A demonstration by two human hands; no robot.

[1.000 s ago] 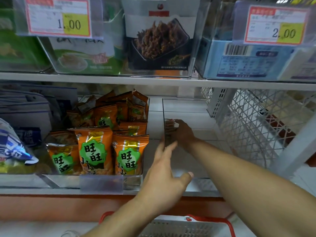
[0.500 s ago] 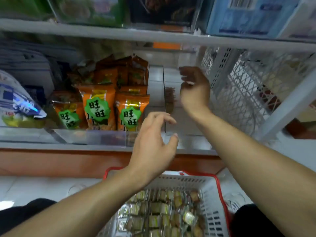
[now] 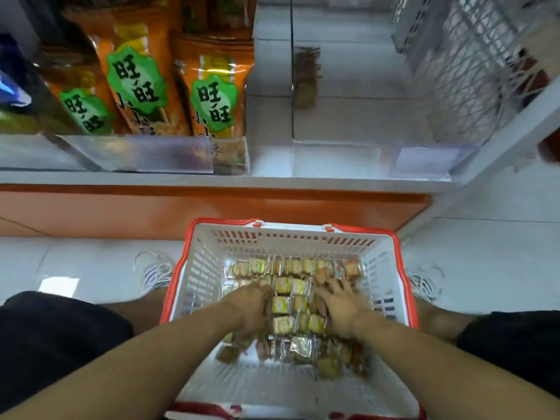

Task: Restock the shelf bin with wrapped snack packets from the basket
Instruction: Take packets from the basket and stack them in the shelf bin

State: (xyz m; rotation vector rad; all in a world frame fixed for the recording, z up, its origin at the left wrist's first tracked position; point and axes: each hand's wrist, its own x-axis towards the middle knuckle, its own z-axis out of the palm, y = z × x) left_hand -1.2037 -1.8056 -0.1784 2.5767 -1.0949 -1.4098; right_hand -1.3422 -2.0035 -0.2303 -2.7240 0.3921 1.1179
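A white basket with a red rim (image 3: 194, 286) sits on the floor between my feet. It holds several small wrapped snack packets (image 3: 291, 301) in rows. My left hand (image 3: 251, 309) is down in the pile, with fingers curled over the left edge of the packets. On the right of the pile, my right hand (image 3: 344, 307) lies on the packets with fingers spread. The clear shelf bin (image 3: 348, 147) stands on the shelf above the basket. In it I see only one brownish packet shape (image 3: 306, 77) against its left wall.
Orange snack bags (image 3: 212, 98) fill the neighbouring clear bin on the left. A white wire mesh divider (image 3: 460, 65) closes the shelf's right side. An orange kick panel (image 3: 212, 210) runs under the shelf edge. My shoes (image 3: 157, 274) flank the basket on the tiled floor.
Both hands came down from the shelf bin into the basket and now lie on the packets. The view tilted down from the shelves to the basket.
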